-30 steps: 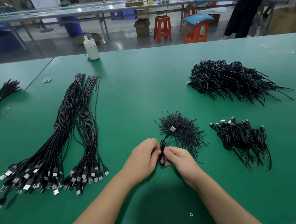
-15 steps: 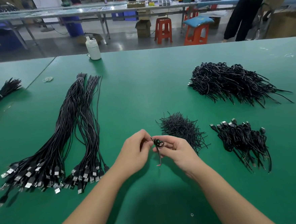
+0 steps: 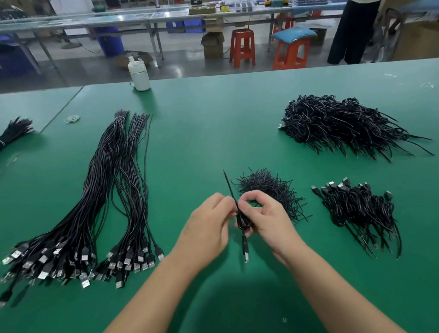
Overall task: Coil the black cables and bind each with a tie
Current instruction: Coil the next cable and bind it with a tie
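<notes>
Near the bench's (image 3: 210, 130) front edge, left grip (image 3: 207, 227) and right grip (image 3: 264, 215) both pinch one coiled USB cable (image 3: 241, 220), its plug hanging down.

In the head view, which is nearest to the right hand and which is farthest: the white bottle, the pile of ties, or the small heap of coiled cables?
From the right hand:
1. Pile of ties, just behind it.
2. Small heap of coiled cables, to its right.
3. White bottle, at the table's far edge, left.
</notes>
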